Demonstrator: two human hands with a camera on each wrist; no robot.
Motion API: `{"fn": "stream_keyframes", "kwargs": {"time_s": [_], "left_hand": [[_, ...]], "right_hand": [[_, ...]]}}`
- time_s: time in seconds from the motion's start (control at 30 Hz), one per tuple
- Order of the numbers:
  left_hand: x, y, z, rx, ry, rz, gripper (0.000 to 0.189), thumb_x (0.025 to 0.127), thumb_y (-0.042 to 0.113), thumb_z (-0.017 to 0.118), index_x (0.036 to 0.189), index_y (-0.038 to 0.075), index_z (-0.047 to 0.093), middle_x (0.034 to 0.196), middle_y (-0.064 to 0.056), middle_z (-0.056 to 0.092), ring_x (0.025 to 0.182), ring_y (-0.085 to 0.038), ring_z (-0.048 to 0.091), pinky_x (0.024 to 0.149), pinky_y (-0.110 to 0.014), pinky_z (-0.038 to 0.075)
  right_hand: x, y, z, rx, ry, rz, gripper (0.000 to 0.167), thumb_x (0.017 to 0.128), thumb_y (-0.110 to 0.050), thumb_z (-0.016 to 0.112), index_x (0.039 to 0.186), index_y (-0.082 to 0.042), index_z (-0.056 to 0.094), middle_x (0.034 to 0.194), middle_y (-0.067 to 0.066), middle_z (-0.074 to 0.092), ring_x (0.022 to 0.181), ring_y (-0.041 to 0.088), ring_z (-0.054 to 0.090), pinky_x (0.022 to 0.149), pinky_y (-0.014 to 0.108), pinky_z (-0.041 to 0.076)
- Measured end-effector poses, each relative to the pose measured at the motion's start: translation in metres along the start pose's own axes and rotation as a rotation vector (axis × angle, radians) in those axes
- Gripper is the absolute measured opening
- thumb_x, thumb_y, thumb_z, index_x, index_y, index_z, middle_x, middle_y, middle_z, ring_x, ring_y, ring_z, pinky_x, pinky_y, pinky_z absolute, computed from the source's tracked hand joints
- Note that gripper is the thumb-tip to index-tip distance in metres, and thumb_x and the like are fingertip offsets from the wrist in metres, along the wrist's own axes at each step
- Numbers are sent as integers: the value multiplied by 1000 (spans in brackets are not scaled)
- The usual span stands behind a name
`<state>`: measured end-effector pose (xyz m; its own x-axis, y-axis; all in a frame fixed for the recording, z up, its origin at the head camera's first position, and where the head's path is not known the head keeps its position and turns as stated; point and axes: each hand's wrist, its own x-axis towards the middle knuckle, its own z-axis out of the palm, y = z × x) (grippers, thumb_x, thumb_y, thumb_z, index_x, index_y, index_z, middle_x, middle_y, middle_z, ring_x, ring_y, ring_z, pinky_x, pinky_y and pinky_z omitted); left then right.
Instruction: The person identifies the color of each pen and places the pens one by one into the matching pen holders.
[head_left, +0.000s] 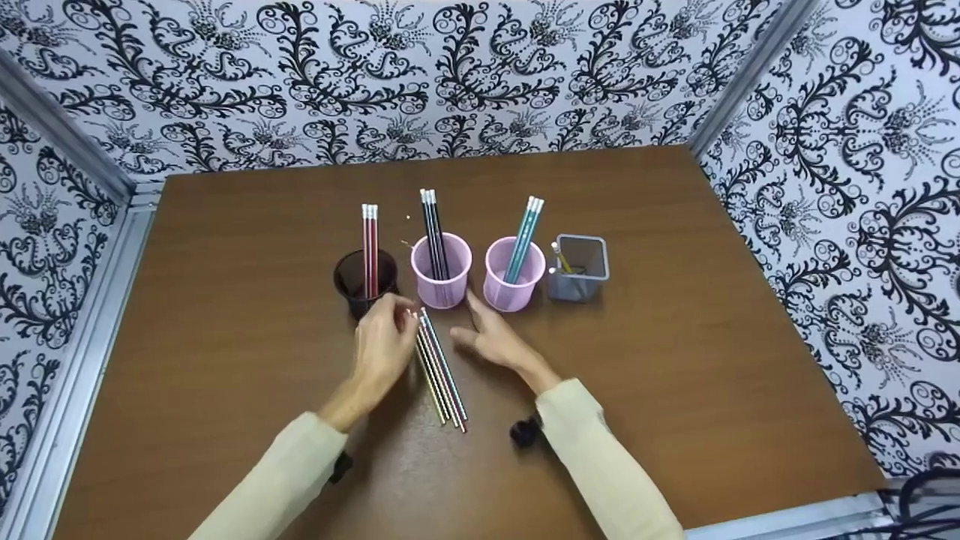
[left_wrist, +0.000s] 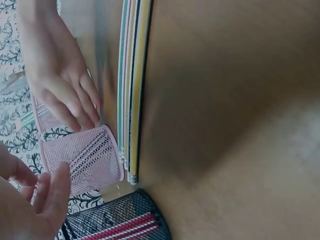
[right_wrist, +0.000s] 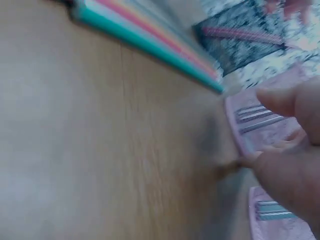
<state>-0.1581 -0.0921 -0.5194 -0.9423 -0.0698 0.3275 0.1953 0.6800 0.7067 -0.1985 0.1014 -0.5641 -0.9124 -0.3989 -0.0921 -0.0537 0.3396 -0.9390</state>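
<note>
Several striped pencils (head_left: 442, 375) lie side by side on the table, eraser ends toward the cups. My left hand (head_left: 382, 337) hovers just left of those ends, in front of a black mesh cup (head_left: 346, 286). Its fingers are loosely bent, and the left wrist view shows nothing between them. My right hand (head_left: 499, 341) reaches in beside the pink mesh cups with thumb and fingers spread, holding nothing. Red pencils (head_left: 370, 247) stand in the black cup, dark pencils (head_left: 433, 232) in the left pink cup (head_left: 442, 295), and teal pencils (head_left: 527, 229) in the right pink cup (head_left: 508, 300).
A square grey mesh holder (head_left: 589, 289) with a short yellow pencil (head_left: 562, 259) stands at the right end of the cup row. Patterned wall panels (head_left: 480, 82) enclose the brown table (head_left: 675, 390) at the back and sides.
</note>
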Motion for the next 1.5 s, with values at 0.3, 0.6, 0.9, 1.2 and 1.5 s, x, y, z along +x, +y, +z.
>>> {"fn": "stream_keyframes", "kwargs": {"time_s": [0.3,0.6,0.9,1.2,1.5], "left_hand": [[-16,-19,11,58,-135,-178,14,82,2,63,95,-1,67,78,-13,70,76,-34,70,76,-51,56],[-22,-26,22,87,-164,-223,13,78,3,65,90,-1,65,79,-13,69,78,-35,69,77,-52,54],[-24,-17,26,114,-225,-278,11,80,4,67,87,-1,60,86,-23,65,91,-47,66,80,-58,52],[-17,-15,34,202,-329,-450,45,87,17,69,116,-11,52,113,-33,61,106,-51,63,90,-60,53],[-14,-19,35,183,-310,-436,33,85,9,67,108,-9,52,99,-32,67,97,-50,68,83,-58,55]], "right_hand": [[-42,-2,-36,-8,343,250,39,86,-2,66,122,11,60,114,30,69,105,38,69,89,35,57],[-58,13,-75,-157,686,515,67,78,-26,82,124,6,45,127,29,49,115,42,51,103,51,43],[-54,30,-105,-54,767,548,107,74,-34,86,154,-3,21,152,30,24,145,46,26,122,54,26],[-39,41,-109,80,800,337,107,74,-20,87,154,-2,19,156,23,27,145,34,31,124,43,23],[-24,51,-110,194,781,112,105,71,-6,87,152,-1,20,152,21,37,134,30,43,121,40,27]]}}
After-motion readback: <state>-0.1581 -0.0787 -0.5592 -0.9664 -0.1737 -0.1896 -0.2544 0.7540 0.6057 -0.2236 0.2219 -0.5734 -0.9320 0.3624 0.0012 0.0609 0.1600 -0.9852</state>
